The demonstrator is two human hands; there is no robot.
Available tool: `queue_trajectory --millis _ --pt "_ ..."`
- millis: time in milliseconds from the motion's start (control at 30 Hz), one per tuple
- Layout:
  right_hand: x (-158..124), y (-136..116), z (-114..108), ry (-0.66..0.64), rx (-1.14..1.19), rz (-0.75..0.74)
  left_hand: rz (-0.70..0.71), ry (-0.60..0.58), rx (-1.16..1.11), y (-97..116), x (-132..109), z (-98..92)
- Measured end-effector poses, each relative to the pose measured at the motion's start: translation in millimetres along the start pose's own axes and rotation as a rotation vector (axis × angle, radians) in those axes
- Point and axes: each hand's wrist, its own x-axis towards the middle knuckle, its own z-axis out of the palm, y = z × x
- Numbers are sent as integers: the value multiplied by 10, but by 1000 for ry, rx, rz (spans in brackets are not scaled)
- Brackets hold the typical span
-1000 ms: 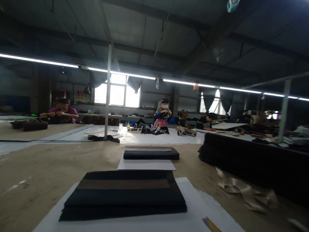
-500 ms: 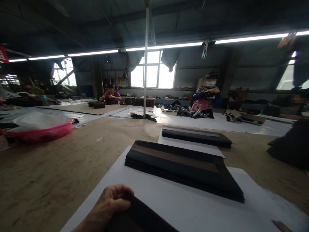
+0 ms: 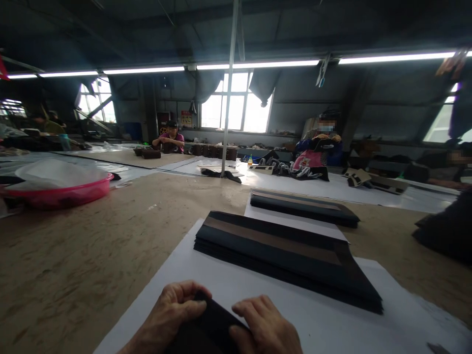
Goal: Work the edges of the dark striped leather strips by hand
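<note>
At the bottom of the head view, a dark fabric piece point(image 3: 214, 327) runs off the lower edge. My left hand point(image 3: 173, 309) pinches its far left corner between thumb and fingers. My right hand point(image 3: 265, 324) is closed over its right-hand edge, thumb and fingers on the cloth. White paper point(image 3: 165, 270) lies beneath. Just beyond my hands rests a stack of similar dark pieces point(image 3: 280, 255), each layer flat, with a brown strip along the top one. Farther back is a second dark stack point(image 3: 302, 206) with the same brown strip.
A pink basin point(image 3: 81, 191) holding translucent sheeting stands on the brown tabletop point(image 3: 92, 246) at left. A dark heap point(image 3: 450, 226) lies at right. A pole point(image 3: 228, 98) rises from the table's far side. Co-workers point(image 3: 171, 137) sit or stand beyond.
My right hand has come into view and taken hold of the fabric's right edge. The left hand keeps its pinch. The whole view has shifted slightly.
</note>
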Motion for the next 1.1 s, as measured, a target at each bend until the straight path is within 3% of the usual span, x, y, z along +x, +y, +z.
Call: queue_trajectory --millis 233,667,733,900,1100 --pt "110 -38 155 -35 164 125 -9 -3 -33 26 -21 15" --pt "141 -9 172 -6 289 245 -32 1 -30 19 -30 36" --pt "155 -29 171 47 237 201 -24 3 -20 18 -27 39" --pt "243 -134 182 247 -104 -173 -10 2 -2 -12 7 2" --pt "289 -207 220 265 -228 -275 -2 -11 34 14 -4 10"
